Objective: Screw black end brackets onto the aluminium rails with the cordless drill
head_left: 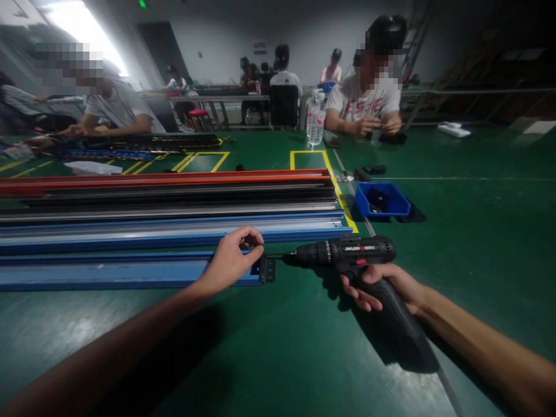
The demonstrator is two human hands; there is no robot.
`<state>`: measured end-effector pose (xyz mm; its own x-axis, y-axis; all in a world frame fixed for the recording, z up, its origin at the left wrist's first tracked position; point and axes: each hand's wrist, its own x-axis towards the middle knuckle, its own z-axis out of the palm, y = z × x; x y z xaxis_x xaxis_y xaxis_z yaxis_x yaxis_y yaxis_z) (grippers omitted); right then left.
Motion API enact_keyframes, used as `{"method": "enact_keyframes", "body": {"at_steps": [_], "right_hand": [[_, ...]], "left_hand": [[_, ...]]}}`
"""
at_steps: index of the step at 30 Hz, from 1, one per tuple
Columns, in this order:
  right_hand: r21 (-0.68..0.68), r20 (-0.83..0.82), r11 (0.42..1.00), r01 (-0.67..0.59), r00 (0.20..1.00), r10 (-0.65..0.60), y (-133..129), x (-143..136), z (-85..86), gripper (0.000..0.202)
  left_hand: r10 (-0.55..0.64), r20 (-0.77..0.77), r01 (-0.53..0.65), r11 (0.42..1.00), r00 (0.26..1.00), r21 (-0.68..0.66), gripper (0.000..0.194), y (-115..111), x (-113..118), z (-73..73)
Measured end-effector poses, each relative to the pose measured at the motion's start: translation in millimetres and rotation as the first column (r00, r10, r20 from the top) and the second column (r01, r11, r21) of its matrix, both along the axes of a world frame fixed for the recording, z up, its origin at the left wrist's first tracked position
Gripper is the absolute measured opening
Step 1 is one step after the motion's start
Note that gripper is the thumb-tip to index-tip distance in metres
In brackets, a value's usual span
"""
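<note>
Blue rail (108, 272): a long, flat metal profile lying lengthwise on the green table, nearest of a stack of parallel rails, its right end facing the drill. Black end bracket (268, 270): a small slotted plate seated upright against that right end, touching the rail. Cordless drill (347, 255): black body with a label strip on its side, held horizontally just above the table, chuck pointing left. Its thin bit (275, 255) spans the short gap and meets the bracket's upper edge.
</note>
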<state>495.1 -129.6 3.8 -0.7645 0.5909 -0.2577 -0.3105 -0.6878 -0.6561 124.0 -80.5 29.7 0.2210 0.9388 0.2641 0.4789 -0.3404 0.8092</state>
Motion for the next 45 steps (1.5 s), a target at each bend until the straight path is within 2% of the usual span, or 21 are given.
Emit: {"method": "enact_keyframes", "body": {"at_steps": [11,24,45], "right_hand": [[0.019,0.033,1.0,0.004,0.999,-0.005,0.8,0.0,-1.2,0.036],[0.03,0.047,1.0,0.003,0.999,-0.005,-0.3,-2.3,5.5,0.038],[0.028,-0.059,0.999,-0.025,0.998,0.027,-0.1,-1.1,0.0,0.036]], "left_hand": [[0.007,-0.015,-0.006,1.0,1.0,0.026,0.005,0.4,1.3,0.7],[-0.001,-0.001,0.001,1.0,1.0,0.021,0.006,-0.5,2.2,1.5],[0.015,-0.075,-0.014,1.0,0.997,0.01,0.008,0.5,-2.5,-1.2]]}}
